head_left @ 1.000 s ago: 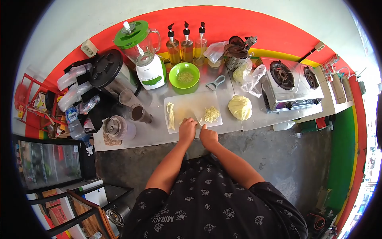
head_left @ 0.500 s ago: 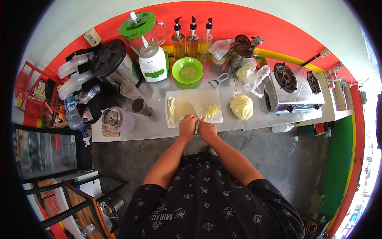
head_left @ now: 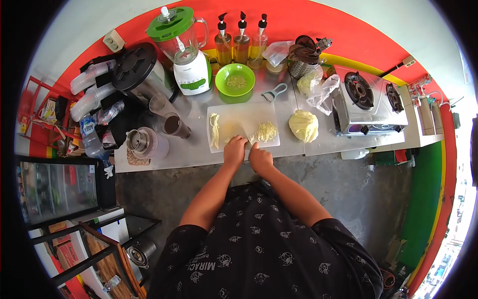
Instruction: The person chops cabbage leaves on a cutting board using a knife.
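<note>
Knife handle hidden inside right grip (head_left: pixel 261 159); shirt (head_left: pixel 259 244) cut off below.

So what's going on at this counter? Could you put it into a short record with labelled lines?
Left hand: over the board's near edge, grip unclear
Right hand: closed on what looks like a knife
Cutting board: pale strips at left, shredded pile at right
Beyond board: green bowl with shreds inside; peeler
Right of board: cabbage, then stove
Back: blender, three pump bottles
</note>
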Tool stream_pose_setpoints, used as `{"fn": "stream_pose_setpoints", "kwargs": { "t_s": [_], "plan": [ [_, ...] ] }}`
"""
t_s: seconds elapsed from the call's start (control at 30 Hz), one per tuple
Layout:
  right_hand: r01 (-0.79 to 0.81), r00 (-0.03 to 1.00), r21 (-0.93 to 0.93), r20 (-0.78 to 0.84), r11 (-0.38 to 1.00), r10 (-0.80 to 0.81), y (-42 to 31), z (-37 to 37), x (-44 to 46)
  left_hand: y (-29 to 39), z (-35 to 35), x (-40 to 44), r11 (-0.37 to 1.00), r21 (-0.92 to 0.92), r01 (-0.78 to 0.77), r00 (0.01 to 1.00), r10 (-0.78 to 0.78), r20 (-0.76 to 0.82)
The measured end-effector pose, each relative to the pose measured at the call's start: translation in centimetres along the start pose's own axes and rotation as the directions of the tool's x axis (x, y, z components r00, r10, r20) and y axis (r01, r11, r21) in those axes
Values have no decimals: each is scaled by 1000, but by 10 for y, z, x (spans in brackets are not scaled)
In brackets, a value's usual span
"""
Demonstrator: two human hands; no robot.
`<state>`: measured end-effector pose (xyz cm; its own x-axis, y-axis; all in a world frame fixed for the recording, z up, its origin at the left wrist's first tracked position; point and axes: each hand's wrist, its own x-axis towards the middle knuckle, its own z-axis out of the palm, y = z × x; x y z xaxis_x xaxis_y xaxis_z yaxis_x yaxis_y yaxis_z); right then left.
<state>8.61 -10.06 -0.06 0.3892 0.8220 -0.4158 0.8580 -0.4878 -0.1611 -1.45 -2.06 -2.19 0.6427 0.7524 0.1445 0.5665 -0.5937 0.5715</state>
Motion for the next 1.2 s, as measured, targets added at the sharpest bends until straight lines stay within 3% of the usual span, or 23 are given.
{"fn": "stream_pose_setpoints", "kwargs": {
  "t_s": [0.1, 0.17, 0.3, 0.77, 0.97, 1.2],
  "plan": [
    [-14, 1000, 1, -26, 1000, 14, 0, 4, 7, 0, -2, 0, 1000, 15, 4, 1000, -5, 16],
    [58, 996, -4, -62, 998, -58, 4, 2, 13, 0, -3, -2, 1000, 12, -11, 1000, 11, 7],
    [68, 998, -44, -7, 997, -68, 5, 0, 1, 1, -4, -2, 1000, -20, -9, 1000, 9, -11],
    [-21, 1000, -9, 21, 1000, 21, -3, -3, -4, -2, 4, 1, 999, -23, 28, 999, -28, -26],
    [50, 999, -6, -13, 999, -50, 0, -6, 9, 1, -4, -2, 999, -31, 7, 999, -8, -42],
    [19, 999, -25, -34, 1000, -20, -1, 9, 10, -3, 1, 0, 999, -39, 10, 999, -12, -38]
  ]
}}
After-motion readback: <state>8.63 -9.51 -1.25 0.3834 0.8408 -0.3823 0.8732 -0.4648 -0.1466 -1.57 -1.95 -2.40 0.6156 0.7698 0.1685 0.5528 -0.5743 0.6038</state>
